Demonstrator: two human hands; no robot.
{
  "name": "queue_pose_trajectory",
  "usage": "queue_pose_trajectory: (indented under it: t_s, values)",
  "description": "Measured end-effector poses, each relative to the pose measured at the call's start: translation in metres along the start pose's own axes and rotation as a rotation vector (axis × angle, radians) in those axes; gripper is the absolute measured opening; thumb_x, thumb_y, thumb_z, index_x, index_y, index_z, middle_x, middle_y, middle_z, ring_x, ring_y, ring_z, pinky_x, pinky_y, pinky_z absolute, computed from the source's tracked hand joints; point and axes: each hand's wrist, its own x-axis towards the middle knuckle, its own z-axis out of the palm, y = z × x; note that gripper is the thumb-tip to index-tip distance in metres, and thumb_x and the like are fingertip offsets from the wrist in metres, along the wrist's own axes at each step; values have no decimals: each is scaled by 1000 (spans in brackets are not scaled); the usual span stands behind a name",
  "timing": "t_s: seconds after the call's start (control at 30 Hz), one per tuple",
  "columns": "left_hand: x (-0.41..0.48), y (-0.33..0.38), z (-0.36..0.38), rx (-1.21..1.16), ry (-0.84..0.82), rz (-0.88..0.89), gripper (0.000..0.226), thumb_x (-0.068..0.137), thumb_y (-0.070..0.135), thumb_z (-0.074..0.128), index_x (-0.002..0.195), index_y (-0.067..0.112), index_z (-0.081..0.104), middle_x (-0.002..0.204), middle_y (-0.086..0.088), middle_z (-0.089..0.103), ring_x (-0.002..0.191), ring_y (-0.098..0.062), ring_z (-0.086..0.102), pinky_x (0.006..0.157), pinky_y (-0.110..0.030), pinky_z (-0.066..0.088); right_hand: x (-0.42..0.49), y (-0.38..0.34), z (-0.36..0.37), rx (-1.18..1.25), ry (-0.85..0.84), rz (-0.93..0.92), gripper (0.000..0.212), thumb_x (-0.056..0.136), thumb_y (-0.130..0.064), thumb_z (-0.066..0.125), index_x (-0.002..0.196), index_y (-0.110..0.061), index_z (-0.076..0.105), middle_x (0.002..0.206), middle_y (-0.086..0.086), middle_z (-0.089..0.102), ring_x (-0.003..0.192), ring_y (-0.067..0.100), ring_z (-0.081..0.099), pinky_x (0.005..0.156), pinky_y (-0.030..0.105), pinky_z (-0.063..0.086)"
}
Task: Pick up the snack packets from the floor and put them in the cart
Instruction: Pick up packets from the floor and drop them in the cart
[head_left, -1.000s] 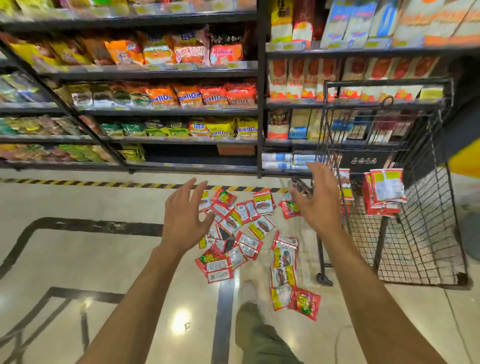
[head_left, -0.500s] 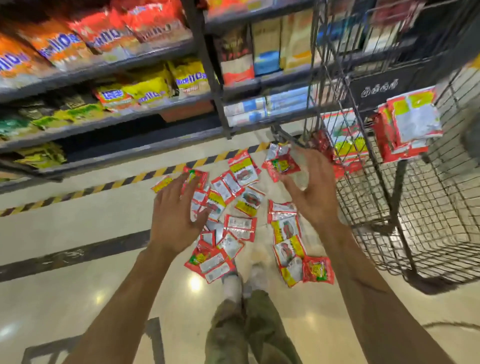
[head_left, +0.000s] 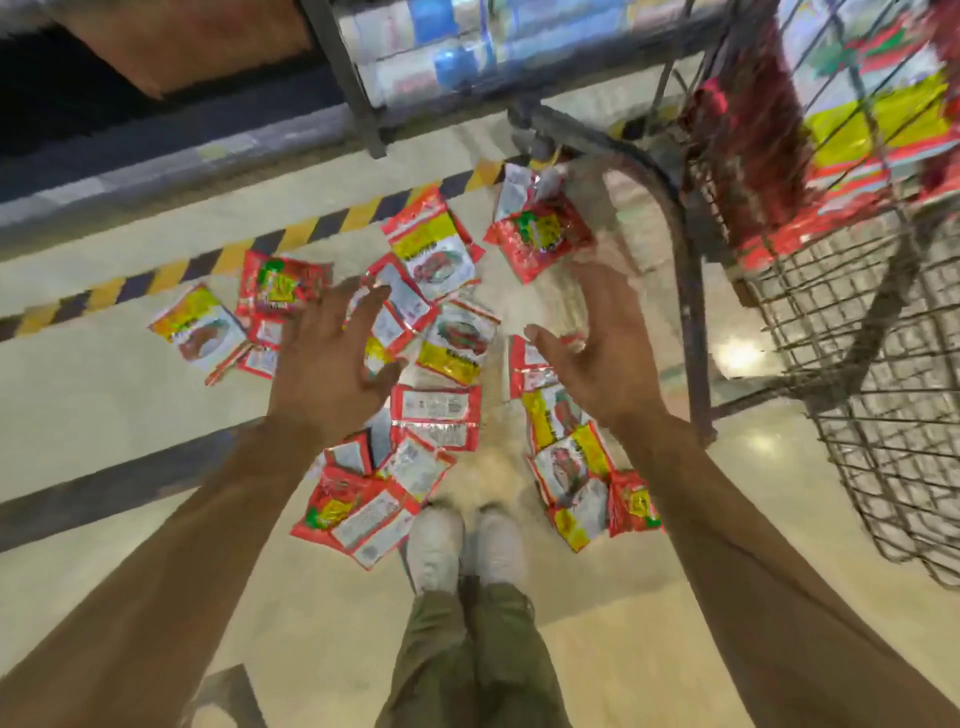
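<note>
Several red, yellow and white snack packets lie scattered on the shiny floor ahead of my feet. My left hand hovers over the left part of the pile with fingers spread and nothing in it. My right hand hangs over the right part, palm turned inward, fingers apart, also holding nothing. The wire cart stands at the right, and more red and yellow packets sit inside it. One packet lies close to the cart's front frame.
A store shelf unit with a dark upright runs along the top, with boxed goods on its lowest shelf. A yellow and black striped line crosses the floor below it. My white shoes stand at the near edge of the pile.
The view has tilted down and come closer to the floor. Both hands have dropped lower over the packets, still holding nothing.
</note>
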Motion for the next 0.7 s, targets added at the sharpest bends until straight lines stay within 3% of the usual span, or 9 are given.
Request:
queue_pose_trajectory:
  t_s: [0.07,0.17,0.27,0.37,0.43,0.5,0.6,0.7]
  values:
    - [-2,-16,41,-2,-35,-6,76,87,54,50,154,18,42,153,-20,48,137,-42,45,109,-63,40,-11,26,41,1,-65,50,60,92,-30,76,143,-8,53,141,16,55,130,35,50,106,49,45]
    - [-13,-40,109,7,-107,-5,78,84,54,54,153,19,46,153,-17,48,135,-43,50,106,-61,43,-31,61,107,-10,-144,73,63,90,-41,71,141,-8,55,136,15,59,126,31,51,104,46,45]
    - [-36,-63,183,2,-217,-44,82,78,52,62,152,19,46,150,-16,50,133,-44,51,105,-61,43,-55,90,177,-43,-289,82,70,87,-46,69,143,-6,53,138,18,58,129,37,52,107,49,43]
    - [-65,-87,258,-12,-339,-88,79,82,53,60,149,12,48,138,-19,56,123,-46,56,97,-61,49,-72,111,244,-39,-424,107,78,85,-57,57,147,-9,52,143,16,56,135,38,49,110,48,44]
    - [-83,-98,303,8,-465,-186,77,88,51,65,150,11,44,135,-18,57,123,-44,55,98,-57,49,-76,120,286,-32,-508,94,80,85,-62,52,147,-11,52,144,15,55,132,37,51,107,48,47]
    - [-101,-103,342,12,-573,-326,82,87,51,72,151,14,39,145,-15,52,135,-40,47,105,-54,46,-76,126,325,-67,-618,64,71,90,-55,63,147,-14,52,146,12,53,133,35,50,107,49,47]
    - [-124,-107,385,2,-554,-460,90,80,56,79,147,12,39,148,-15,46,140,-41,43,105,-57,46,-75,132,377,-98,-673,-29,65,84,-42,73,139,-10,58,138,15,59,131,38,53,107,51,47]
    - [-137,-108,411,-61,-431,-562,86,74,50,86,140,13,45,139,-13,54,129,-40,53,103,-58,44,-79,135,414,-278,-645,-124,72,79,-51,73,136,-10,57,135,17,57,129,41,51,108,52,42]
